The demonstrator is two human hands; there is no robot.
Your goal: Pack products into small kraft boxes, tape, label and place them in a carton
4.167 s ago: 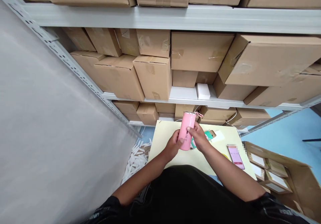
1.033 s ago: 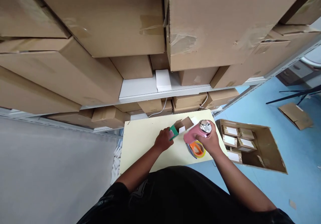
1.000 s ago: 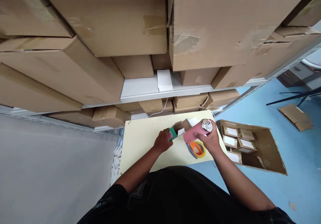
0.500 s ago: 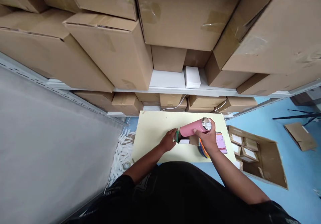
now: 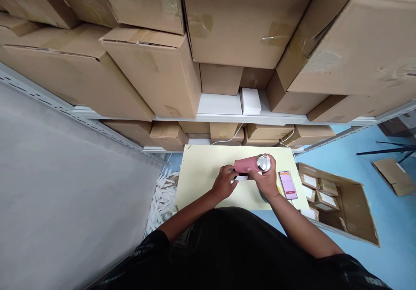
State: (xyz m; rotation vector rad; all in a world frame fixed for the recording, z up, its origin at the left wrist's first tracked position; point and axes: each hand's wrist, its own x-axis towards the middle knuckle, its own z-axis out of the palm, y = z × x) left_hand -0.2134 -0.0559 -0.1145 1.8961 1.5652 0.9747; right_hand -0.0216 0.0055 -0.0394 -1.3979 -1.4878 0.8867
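Observation:
A pink insulated bottle (image 5: 246, 165) with a shiny silver lid lies tilted above the table. My right hand (image 5: 268, 182) is wrapped round its lid end, thumb along the near side. Below the bottle shows a small box (image 5: 241, 178), white on its visible side, mostly hidden by the bottle and my hands. My left hand (image 5: 225, 183) grips this box at its left end, near the bottle's base; whether the fingers also touch the bottle I cannot tell. Partly covered by my right wrist is a round blue and yellow thing, perhaps a tape roll.
On the pale yellow table (image 5: 198, 173), a phone (image 5: 288, 185) lies at the right. Beside the table stands an open carton (image 5: 357, 212) holding small boxes. Shelves with large cardboard boxes (image 5: 234, 21) overhang the far side. White scraps (image 5: 159, 199) cover the floor at left.
The bottle has come down and left over the box, its silver lid turned more towards me. My left hand has shifted slightly right and its fingers have curled further round the box end.

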